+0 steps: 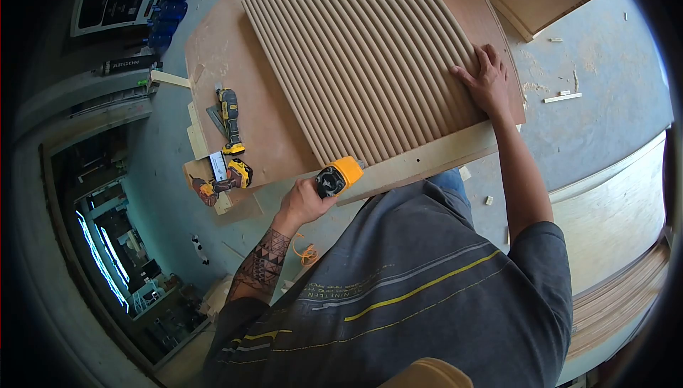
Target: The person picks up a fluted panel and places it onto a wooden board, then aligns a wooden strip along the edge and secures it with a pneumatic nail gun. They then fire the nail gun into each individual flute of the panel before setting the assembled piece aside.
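Left hand (304, 204) wrapped round yellow power tool (344, 174), just beside near edge of ribbed panel (356, 60). Right hand (489, 85), thumb apart from fingers, rests at panel's right edge. Panel lies on wooden board (260, 128); two more tools (229, 110) left.

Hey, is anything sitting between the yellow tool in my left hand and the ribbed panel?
Nothing visible: your left hand holds the yellow tool right by the ribbed panel's near-left corner. The black-and-yellow power tools lie off to the left. Actual contact is unclear.
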A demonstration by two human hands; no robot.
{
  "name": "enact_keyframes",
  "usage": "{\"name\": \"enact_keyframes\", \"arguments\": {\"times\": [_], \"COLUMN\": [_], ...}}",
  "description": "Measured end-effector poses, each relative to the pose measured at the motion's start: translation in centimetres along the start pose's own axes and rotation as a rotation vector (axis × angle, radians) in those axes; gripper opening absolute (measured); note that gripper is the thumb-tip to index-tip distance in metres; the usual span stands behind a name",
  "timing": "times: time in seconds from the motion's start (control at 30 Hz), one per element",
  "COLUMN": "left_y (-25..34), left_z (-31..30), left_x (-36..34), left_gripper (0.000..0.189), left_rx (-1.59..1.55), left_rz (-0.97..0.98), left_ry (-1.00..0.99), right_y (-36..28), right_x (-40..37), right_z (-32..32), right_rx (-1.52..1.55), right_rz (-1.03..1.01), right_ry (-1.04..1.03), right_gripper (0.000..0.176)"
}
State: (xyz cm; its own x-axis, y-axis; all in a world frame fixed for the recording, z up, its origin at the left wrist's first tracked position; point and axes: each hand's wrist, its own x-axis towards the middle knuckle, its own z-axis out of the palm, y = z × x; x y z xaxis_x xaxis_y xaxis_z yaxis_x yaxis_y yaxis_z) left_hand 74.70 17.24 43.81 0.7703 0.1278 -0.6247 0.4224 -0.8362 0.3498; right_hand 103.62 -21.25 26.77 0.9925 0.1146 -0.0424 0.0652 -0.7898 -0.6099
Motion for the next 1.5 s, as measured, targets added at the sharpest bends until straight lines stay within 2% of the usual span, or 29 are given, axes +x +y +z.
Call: {"name": "enact_keyframes", "arguments": {"times": [0.13, 0.27, 0.4, 0.43, 0.47, 0.53, 0.57, 0.6, 0.63, 0.67, 0.73, 0.83, 1.0, 1.2, 1.37, 1.43, 1.5], "left_y": [0.8, 1.9, 0.5, 0.0, -0.6, -1.4, -1.7, -2.0, -3.1, -1.7, -2.3, -2.2, -1.2, 0.3, -0.2, -0.8, -0.9], "left_z": [-0.5, -0.8, -1.1, -1.2, -1.8, -3.8, -5.1, -6.6, -8.0, -10.7, -13.3, -15.6, -15.8, -16.1, -15.7, -15.5, -15.5], "left_x": [-0.1, -0.1, 0.2, 0.2, 0.5, 1.7, 2.5, 3.9, 5.7, 7.0, 11.0, 16.1, 19.8, 20.8, 21.4, 21.5, 21.4], "left_gripper": [0.04, 0.04, 0.041, 0.041, 0.041, 0.039, 0.038, 0.037, 0.034, 0.034, 0.031, 0.03, 0.038, 0.049, 0.047, 0.046, 0.046], "left_rx": [0.033, -0.037, -0.091, -0.101, -0.108, -0.208, -0.241, -0.273, -0.259, -0.281, -0.423, -0.511, -0.41, -0.222, -0.193, -0.129, -0.119], "left_rz": [-0.041, -0.005, 0.013, 0.029, 0.023, 0.124, 0.17, 0.216, 0.193, 0.034, 0.019, -0.038, -0.045, -0.072, -0.05, 0.058, 0.056], "left_ry": [-0.038, 0.028, -0.027, -0.063, -0.045, 0.068, 0.159, 0.251, 0.292, 0.253, 0.321, 0.309, 0.284, 0.279, 0.29, 0.363, 0.346], "right_y": [-0.1, -0.5, 1.1, 0.9, 0.5, -0.6, -2.1, -3.4, -4.3, -5.1, -5.8, -6.4, -6.8, -7.2, -7.3, -7.0, -6.9], "right_x": [-0.2, -0.1, 0.2, 0.2, 0.4, 0.9, 1.1, 1.1, 1.1, 1.1, 1.0, 1.0, 1.0, 0.8, 0.7, 0.9, 1.0], "right_z": [0.0, -0.3, 1.0, 0.9, 1.2, 2.1, 2.1, 1.8, 1.9, 1.9, 1.8, 1.3, 1.2, 1.0, 0.9, 1.0, 1.0], "right_rx": [0.013, 0.021, 0.04, -0.06, -0.159, -0.165, -0.176, -0.198, -0.2, -0.236, -0.27, -0.257, -0.244, -0.24, -0.234, -0.226, -0.213], "right_rz": [0.011, 0.041, -0.007, 0.041, 0.095, 0.102, 0.119, 0.178, 0.167, 0.18, 0.185, 0.202, 0.22, 0.208, 0.223, 0.222, 0.233], "right_ry": [0.004, -0.022, -0.02, -0.029, -0.037, 0.005, 0.045, 0.001, 0.004, 0.025, 0.069, 0.054, 0.074, 0.107, 0.101, 0.087, 0.078], "right_gripper": [0.088, 0.086, 0.087, 0.088, 0.09, 0.09, 0.091, 0.088, 0.089, 0.087, 0.083, 0.081, 0.081, 0.078, 0.079, 0.08, 0.081]}}
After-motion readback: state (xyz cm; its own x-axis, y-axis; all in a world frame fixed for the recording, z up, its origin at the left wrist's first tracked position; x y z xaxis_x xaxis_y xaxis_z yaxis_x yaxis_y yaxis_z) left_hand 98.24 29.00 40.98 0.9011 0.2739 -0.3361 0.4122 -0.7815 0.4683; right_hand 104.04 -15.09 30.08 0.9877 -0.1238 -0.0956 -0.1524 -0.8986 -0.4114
